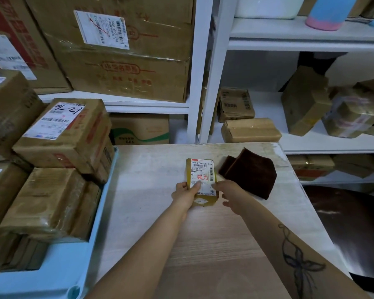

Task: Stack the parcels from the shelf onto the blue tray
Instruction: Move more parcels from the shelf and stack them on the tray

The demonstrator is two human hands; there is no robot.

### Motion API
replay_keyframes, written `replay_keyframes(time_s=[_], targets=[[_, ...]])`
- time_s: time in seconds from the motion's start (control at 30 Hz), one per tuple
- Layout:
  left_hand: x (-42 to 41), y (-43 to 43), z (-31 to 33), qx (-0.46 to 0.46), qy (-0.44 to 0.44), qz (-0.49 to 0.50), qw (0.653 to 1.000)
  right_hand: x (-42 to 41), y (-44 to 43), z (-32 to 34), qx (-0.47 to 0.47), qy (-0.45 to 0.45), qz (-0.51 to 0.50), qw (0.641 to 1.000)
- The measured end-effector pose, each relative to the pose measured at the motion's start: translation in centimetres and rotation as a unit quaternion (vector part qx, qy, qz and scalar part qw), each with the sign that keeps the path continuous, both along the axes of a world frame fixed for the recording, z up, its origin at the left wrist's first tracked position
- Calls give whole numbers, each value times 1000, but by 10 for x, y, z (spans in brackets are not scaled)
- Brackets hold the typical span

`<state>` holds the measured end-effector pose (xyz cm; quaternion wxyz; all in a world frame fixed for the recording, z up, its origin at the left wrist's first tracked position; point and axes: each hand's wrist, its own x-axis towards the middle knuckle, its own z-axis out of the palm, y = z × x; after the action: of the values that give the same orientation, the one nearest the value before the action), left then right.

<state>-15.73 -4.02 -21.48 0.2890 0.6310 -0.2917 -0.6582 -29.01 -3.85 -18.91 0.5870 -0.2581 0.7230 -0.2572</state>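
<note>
A small flat parcel [201, 171] in yellow-brown wrap with a white shipping label lies over the middle of the pale wooden table. My left hand [187, 195] grips its near left edge, thumb pressed on the label. My right hand [230, 196] pinches the near right edge of the same parcel. The blue tray [95, 212] sits at the left and carries several stacked brown parcels [61, 134]. More brown parcels [249, 130] lie on the white shelf [311, 145] behind the table.
A dark brown folded cloth [251, 173] lies on the table just right of the held parcel. Large cardboard boxes [125, 50] fill the upper left shelves. A dark round seat [350, 231] stands at the right of the table. A blue and pink bottle [328, 11] stands on the top shelf.
</note>
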Motion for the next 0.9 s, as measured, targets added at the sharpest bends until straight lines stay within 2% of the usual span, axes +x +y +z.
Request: replay_keyframes(time_s=[0.23,0.33,0.47,0.57,0.7,0.9], targets=[[11,8,12,7,83,46,995,7,2,6,-39,-20,-43,998],[21,12,15,-20,150,65,986,5,3,8,-64,-34,-52,996],[33,19,21,-72,231,79,967,9,2,15,-107,-104,-33,988],[45,25,27,-93,267,82,956,19,5,23,-131,-130,-44,982],[61,31,32,-122,268,58,954,34,12,39,-167,-125,13,978],[82,39,49,-165,204,26,965,56,22,54,-192,-114,75,972]])
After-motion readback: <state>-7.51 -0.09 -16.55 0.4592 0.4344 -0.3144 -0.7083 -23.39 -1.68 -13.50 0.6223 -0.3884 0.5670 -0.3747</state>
